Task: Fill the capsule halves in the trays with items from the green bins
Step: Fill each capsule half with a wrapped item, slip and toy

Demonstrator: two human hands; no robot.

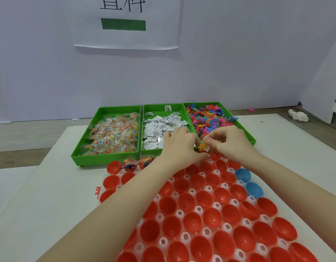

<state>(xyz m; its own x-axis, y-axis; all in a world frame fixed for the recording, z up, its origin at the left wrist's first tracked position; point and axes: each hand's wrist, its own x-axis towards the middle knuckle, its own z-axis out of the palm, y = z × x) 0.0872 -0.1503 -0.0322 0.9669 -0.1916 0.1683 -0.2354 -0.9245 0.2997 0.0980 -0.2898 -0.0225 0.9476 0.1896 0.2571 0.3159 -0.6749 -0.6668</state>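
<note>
Over tray's far edge, near green bins: right hand fingers pinch orange toy with paper slip; left hand curled alongside, hold unclear. Step: loading. Next: drop set into empty red capsule half.

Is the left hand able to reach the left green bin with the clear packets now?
Probably yes. The left hand is beside the middle bin, and nothing stands between it and the left bin. But its fingers seem busy with the small items held together with the right hand.

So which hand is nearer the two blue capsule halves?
Right. The right hand is up and left of the blue capsule halves, with its forearm passing beside them; the left hand is farther left.
</note>
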